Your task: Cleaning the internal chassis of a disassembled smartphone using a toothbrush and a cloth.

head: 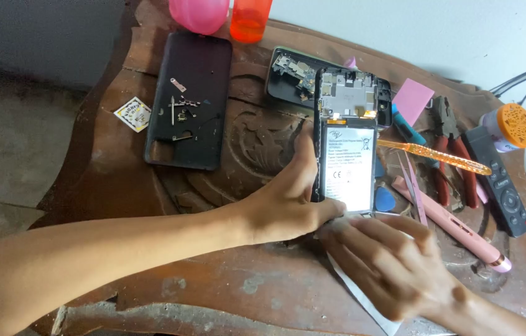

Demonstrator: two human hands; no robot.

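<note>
My left hand point(288, 199) grips the left edge and lower corner of an opened phone point(345, 146). The phone lies face down with its white battery and its circuit board showing. My right hand point(387, 261) sits just below the phone's bottom end, blurred, with fingers bent over a white strip or sheet point(362, 298) that runs toward the table's front edge. Whether those fingers pinch the sheet is unclear.
A black back cover point(182, 124) holding small screws and metal parts lies at the left. Another opened phone shell point(291, 78) lies behind. To the right are an orange toothbrush point(437, 155), red pliers point(452, 155), a pink tool point(456, 230), tweezers, a black remote point(499, 180). Pink and orange containers stand at the back.
</note>
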